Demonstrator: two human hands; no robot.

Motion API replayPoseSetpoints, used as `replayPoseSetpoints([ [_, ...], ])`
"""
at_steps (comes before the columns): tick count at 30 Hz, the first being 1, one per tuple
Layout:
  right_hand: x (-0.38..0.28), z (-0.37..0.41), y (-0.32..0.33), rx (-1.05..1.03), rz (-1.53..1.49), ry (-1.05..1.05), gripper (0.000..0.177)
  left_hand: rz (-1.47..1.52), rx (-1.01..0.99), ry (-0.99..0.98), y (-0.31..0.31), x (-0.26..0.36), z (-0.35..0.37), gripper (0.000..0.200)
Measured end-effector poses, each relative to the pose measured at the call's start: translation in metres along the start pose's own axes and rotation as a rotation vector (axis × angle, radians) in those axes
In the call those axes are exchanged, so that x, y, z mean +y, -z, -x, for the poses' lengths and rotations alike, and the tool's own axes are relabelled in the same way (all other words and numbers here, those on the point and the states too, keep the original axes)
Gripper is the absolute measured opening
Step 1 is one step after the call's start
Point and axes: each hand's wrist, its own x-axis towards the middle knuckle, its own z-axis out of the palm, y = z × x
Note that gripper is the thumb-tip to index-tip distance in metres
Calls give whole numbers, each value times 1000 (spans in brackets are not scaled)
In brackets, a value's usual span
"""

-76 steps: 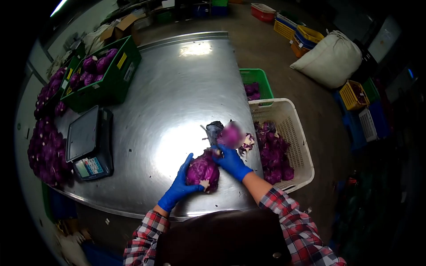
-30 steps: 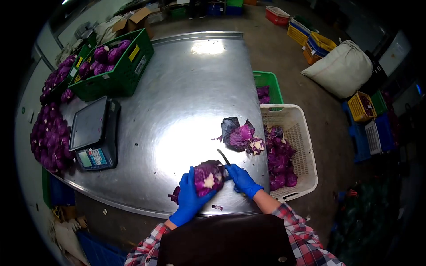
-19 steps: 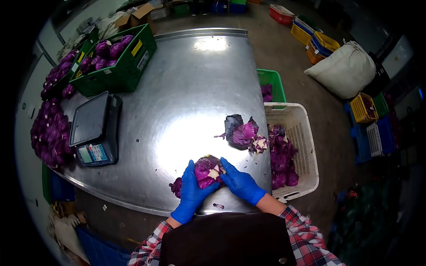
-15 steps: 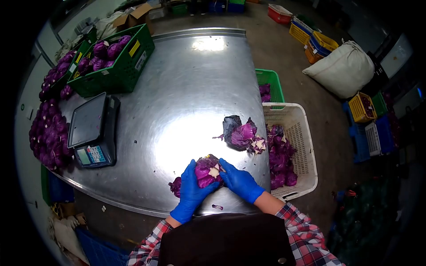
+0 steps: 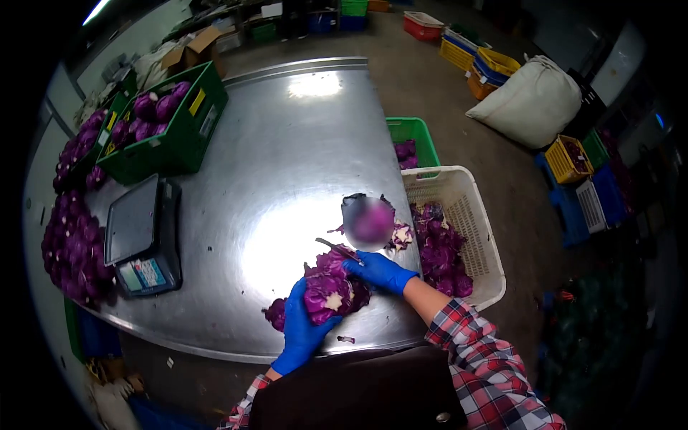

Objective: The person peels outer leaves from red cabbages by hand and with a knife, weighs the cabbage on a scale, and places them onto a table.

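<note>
A purple cabbage (image 5: 333,299) with a pale cut stem rests low over the metal table, its outer leaves spread. My left hand (image 5: 302,326), in a blue glove, is wrapped round its left and near side. My right hand (image 5: 380,272), also gloved, is closed at the upper right on a loosened outer cabbage leaf (image 5: 334,261); a dark narrow edge sticks out from its fingers. Left of the cabbage lies a small purple leaf piece (image 5: 275,313). Beyond my right hand is a pile of stripped leaves (image 5: 373,221), partly blurred.
The steel table (image 5: 279,136) carries a scale (image 5: 143,240), a green crate (image 5: 161,154) of cabbages and a cabbage heap (image 5: 72,247) at left. A white basket (image 5: 487,261) with purple cabbage pieces and a green basket (image 5: 428,140) adjoin the right edge. A white sack (image 5: 534,100) stands beyond.
My right hand has moved up and away from the cabbage's side, drawing an outer leaf outward. My left hand still holds the cabbage. The whole view has shifted slightly.
</note>
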Motion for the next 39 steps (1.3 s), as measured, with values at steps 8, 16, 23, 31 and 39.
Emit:
replayPoseSetpoints([
  [8,-5,-11,-43,241,-184,10,58,43,113,32,-10,-22,23,102],
  [16,0,-1,-23,192,-296,-108,79,154,236,71,-18,-18,22,85],
  [23,-45,54,-32,-45,-373,-246,76,177,216,133,-19,-19,24,88],
  [31,31,24,-53,147,-453,-128,41,566,117,290,6,-77,37,87],
  [39,-28,60,-55,130,-486,-22,34,995,-1,681,69,-34,0,76],
])
